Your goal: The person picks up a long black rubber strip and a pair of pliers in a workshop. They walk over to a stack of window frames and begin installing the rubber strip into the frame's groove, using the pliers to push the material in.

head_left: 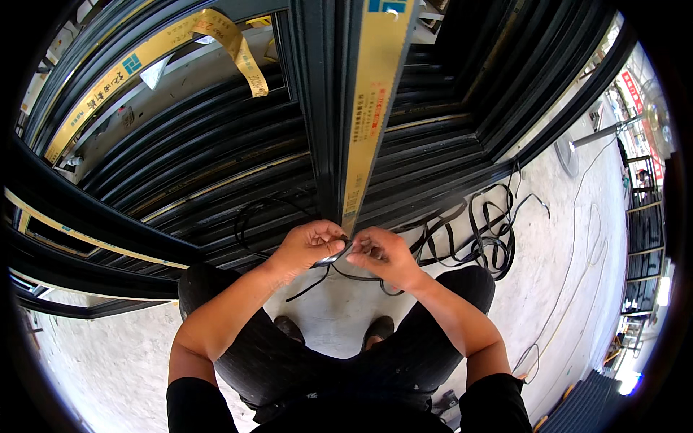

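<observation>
Both my hands meet at the lower end of a dark upright frame bar [326,144] faced with yellow printed film [372,94]. My left hand [312,247] is closed, its thumb and fingers pinching a small dark piece with a shiny silvery edge [335,257]. Right beside it, my right hand [386,256] has its thumb and fingertips drawn together at that piece; what they grip is too small to make out. A thin black strip [309,286] hangs below my hands, and more of it curves to the right.
Loose loops of black strip [498,234] lie on the floor at right. Stacked dark window frames [231,173] stand ahead, and peeled yellow film [242,58] curls at upper left. My shoes [377,330] are below on the pale floor [556,289], where thin cables [570,267] run.
</observation>
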Motion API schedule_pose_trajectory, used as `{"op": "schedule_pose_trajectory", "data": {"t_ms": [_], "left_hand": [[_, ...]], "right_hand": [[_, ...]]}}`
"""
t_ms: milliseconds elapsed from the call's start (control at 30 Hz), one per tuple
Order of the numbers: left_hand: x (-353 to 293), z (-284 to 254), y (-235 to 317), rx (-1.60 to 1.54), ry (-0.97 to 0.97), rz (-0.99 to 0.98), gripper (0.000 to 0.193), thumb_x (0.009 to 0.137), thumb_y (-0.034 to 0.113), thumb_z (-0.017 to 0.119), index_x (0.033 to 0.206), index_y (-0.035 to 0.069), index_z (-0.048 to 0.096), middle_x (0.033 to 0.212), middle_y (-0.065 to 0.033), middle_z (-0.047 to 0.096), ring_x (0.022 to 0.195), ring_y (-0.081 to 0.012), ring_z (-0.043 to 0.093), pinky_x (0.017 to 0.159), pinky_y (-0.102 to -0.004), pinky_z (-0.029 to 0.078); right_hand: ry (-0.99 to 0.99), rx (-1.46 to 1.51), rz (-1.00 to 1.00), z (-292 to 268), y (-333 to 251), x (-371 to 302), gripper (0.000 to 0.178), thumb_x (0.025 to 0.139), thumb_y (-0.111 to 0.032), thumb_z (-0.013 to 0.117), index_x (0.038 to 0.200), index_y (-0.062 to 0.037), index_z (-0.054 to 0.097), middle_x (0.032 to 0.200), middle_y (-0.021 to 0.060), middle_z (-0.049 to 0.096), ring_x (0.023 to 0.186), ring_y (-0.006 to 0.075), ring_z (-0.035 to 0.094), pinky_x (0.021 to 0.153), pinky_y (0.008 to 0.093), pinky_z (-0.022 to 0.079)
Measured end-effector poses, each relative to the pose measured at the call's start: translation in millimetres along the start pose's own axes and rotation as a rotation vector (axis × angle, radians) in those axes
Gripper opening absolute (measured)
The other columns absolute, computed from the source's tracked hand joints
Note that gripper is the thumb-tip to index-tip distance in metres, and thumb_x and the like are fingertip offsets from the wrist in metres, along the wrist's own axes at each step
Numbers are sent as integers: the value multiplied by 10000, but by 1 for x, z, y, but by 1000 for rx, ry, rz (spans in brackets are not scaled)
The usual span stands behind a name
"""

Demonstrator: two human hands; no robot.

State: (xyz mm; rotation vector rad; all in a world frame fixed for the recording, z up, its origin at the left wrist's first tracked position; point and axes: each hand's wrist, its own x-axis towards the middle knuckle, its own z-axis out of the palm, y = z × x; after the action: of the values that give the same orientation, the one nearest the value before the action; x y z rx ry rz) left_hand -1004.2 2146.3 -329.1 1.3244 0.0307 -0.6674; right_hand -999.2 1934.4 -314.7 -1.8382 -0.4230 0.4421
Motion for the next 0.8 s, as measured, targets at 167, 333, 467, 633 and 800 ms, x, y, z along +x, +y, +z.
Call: {"op": "schedule_pose_trajectory", "data": {"t_ms": [167, 333, 467, 633, 800], "left_hand": [[-4, 7, 3, 109, 47, 85, 132, 864, 122, 613, 949, 24, 592, 854, 14, 594, 783, -50, 531, 717, -204, 429], [-1, 5, 0, 102, -17, 97, 85, 869, 108, 593, 892, 26, 585, 768, 9, 596, 738, -46, 531, 667, -219, 433], [-1, 10, 0, 54, -40, 78, 89, 869, 130, 586, 855, 42, 578, 756, 14, 583, 694, -51, 513, 618, -205, 413], [1, 12, -3, -318, 42, -196, 96, 847, 190, 599, 853, 96, 582, 752, 23, 565, 624, -70, 486, 600, -208, 407], [10, -18, 20, -734, 334, -164, 107, 900, 170, 509, 906, 71, 548, 795, -63, 588, 773, -180, 613, 661, -303, 521]], "right_hand": [[17, -58, -66, 10, 1, 2, 180, 806, -118, 673, 884, 4, 566, 747, 40, 577, 638, 68, 521, 526, 219, 418], [27, -151, -92, 11, -7, 3, 177, 774, -145, 653, 754, -10, 541, 659, 114, 544, 574, 239, 561, 503, 317, 433], [-2, -283, -195, 7, -7, 1, 121, 754, -84, 650, 733, -7, 559, 615, 104, 510, 525, 214, 497, 469, 314, 388], [71, -388, -465, 5, -17, -2, 68, 727, -40, 650, 756, -11, 594, 606, 84, 516, 524, 199, 499, 465, 302, 380], [312, -285, -493, -7, -28, -2, 102, 753, -67, 638, 833, -4, 630, 764, 116, 613, 610, 230, 581, 520, 299, 447]]}}
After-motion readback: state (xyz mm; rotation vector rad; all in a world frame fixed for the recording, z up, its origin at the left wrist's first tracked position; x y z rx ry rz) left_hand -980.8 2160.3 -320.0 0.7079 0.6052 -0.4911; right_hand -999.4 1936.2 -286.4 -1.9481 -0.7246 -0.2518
